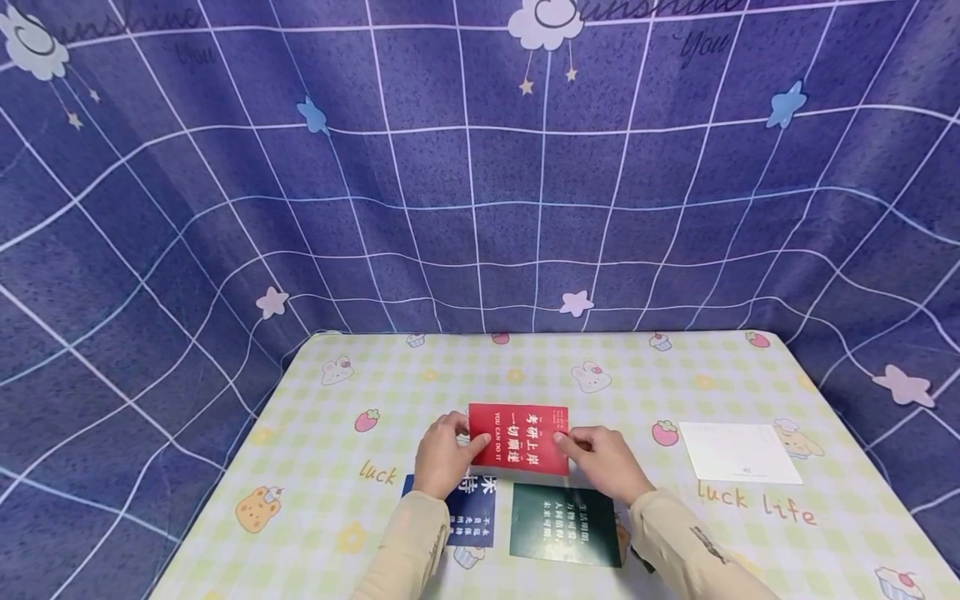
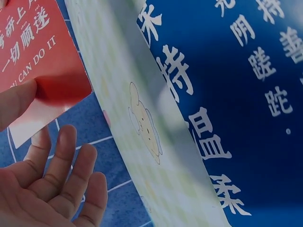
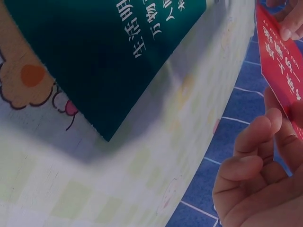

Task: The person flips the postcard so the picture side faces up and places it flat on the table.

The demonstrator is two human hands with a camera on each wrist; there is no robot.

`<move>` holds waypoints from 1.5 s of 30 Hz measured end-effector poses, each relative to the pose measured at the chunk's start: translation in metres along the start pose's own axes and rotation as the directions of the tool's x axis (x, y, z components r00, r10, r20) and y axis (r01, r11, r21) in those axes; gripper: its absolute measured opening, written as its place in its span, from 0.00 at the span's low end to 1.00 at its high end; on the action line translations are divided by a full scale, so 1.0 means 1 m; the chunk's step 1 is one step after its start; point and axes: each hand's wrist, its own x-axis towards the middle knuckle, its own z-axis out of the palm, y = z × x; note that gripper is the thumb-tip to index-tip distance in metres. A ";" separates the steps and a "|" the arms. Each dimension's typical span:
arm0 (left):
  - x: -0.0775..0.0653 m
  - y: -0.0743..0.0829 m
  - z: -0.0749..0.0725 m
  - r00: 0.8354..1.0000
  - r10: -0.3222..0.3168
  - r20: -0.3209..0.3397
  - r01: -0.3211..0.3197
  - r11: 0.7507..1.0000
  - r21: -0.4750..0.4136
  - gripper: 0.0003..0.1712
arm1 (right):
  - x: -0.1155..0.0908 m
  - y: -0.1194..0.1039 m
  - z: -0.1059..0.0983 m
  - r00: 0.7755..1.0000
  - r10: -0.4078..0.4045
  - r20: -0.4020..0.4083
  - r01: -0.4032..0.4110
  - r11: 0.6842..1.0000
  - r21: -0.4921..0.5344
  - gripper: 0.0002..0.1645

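A red card [image 1: 519,439] with white Chinese lettering and "YOU CAN DO IT" is held above the table between both hands. My left hand [image 1: 438,457] pinches its left edge, thumb on the printed face and fingers behind. On the opposite edge, my right hand [image 1: 606,461] pinches it the same way. Nearer to me lie a dark blue card [image 1: 474,521], partly covered by the left hand and sleeve, and a dark green card [image 1: 564,523] beside the right wrist. The lettering on both is white.
A white card [image 1: 738,452] lies on the right of the table. The table's cloth [image 1: 300,450] is pale green check with cartoon prints. Behind and along the sides hangs a blue-purple curtain [image 1: 510,167] with a white grid.
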 end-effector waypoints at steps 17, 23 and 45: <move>0.004 -0.013 -0.005 0.998 -0.055 -0.012 0.055 0.998 0.008 0.16 | 0.008 -0.004 0.016 1.000 0.002 0.002 -0.002 1.000 -0.022 0.25; 0.005 -0.015 -0.009 0.998 -0.055 -0.022 0.055 0.998 0.023 0.15 | 0.009 -0.006 0.020 1.000 -0.007 0.012 0.008 1.000 -0.026 0.23; 0.013 -0.030 -0.017 0.997 -0.049 -0.065 0.055 0.995 0.083 0.16 | 0.022 -0.014 0.038 0.999 -0.043 0.024 0.045 0.993 -0.107 0.19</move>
